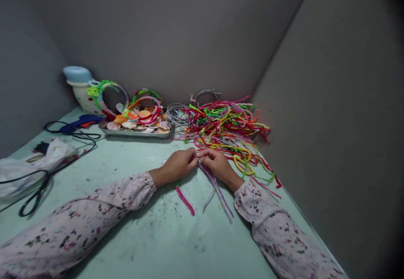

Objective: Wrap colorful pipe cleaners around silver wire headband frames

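My left hand point(178, 164) and my right hand point(217, 163) meet fingertip to fingertip over the pale green table point(151, 237), both closed in a pinch. Between them they hold a purple pipe cleaner point(217, 186) together with a thin grey wire hoop point(211, 197), which trail toward me under my right wrist. A pink pipe cleaner point(185, 200) lies loose on the table just below my left hand. A big tangled heap of coloured pipe cleaners point(225, 125) lies right behind my hands.
A metal tray point(135, 132) holds shells and decorated headbands at the back. Bare wire hoops point(176, 112) lie beside it. A blue glue gun point(80, 123) with black cable, a white pot point(82, 89), and a plastic bag point(28, 165) occupy the left. Grey walls enclose the corner.
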`<state>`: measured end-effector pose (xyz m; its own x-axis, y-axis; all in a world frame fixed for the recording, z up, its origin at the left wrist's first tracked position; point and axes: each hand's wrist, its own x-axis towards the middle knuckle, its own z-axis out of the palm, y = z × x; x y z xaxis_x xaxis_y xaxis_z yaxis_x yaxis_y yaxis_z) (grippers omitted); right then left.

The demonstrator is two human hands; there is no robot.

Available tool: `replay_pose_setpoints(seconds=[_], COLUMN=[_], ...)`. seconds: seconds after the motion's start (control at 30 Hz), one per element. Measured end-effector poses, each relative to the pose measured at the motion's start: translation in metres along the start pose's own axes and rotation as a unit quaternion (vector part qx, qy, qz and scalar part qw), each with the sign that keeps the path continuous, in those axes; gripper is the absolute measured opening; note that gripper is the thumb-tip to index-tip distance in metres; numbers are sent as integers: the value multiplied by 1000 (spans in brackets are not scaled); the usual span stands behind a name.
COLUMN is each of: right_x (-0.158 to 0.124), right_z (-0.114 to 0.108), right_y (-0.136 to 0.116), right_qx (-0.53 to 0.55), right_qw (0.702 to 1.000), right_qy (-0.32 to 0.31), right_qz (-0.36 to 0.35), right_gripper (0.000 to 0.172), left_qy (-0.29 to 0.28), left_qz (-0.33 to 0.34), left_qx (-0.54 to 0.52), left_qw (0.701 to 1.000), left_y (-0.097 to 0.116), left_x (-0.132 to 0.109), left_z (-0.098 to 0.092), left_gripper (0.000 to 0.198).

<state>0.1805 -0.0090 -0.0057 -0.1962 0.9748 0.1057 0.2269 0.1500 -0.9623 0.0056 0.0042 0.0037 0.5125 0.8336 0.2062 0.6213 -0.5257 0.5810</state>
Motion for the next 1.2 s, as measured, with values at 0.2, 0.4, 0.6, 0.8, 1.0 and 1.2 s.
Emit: replay_pose_setpoints(seconds=[0.2,0.4,0.6,0.8,1.0,1.2], right_x=[1,2,1,0,1,2], right_z=[-1,-2,-1,0,-2,-3], right_y=[3,6,3,1,4,3], right_qx=[-3,-9,-4,19,22,2], right_qw=[1000,1000,1000,1000,1000,1000], right_qy=[9,8,5,-6,0,21], right_qz=[-10,-23,-16,-13,-13,-24], right_gripper=[16,15,15,13,13,16], left_qy=[5,13,20,30,28,29], left_qz=[19,39,23,24,20,27], left_qx=[26,3,4,26,-3,-57], left_qw=[999,999,1000,999,999,998], left_y=[0,1,3,4,3,0], left_x=[-1,-3,-3,-5,-3,-2], left_z=[-1,-2,-2,-3,-2,-2], left_gripper=[17,14,11,10,10,11])
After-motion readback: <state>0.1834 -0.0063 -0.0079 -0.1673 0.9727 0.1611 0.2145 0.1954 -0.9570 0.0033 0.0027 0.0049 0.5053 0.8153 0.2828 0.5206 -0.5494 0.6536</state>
